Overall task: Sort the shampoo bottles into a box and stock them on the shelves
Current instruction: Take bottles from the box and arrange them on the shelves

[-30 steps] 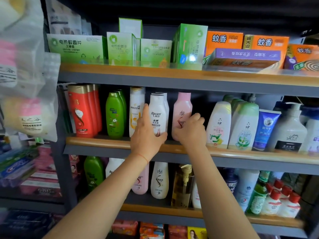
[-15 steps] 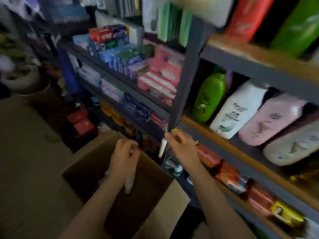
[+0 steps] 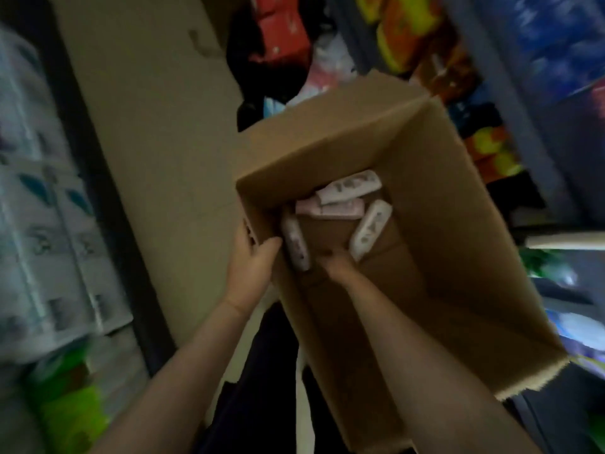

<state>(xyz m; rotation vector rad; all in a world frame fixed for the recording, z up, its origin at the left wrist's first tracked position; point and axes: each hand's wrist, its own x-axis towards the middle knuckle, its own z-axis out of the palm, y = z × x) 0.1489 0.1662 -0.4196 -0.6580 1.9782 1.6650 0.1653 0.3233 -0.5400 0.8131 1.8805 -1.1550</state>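
Left hand (image 3: 252, 257) grips the cardboard box (image 3: 458, 257) wall at nine o'clock; right hand (image 3: 337, 262) reaches inside among shampoo bottles (image 3: 347, 199), grip unclear

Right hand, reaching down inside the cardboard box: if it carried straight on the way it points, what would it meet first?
Probably the white bottle lying just beyond the right hand, or the box floor beside it; blur and depth make that uncertain.

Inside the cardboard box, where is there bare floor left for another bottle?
In the cardboard box, bare floor shows between the two side bottles and toward the right wall. The far-left corner is crowded with stacked bottles. Left hand grips the rim; right hand reaches inside.
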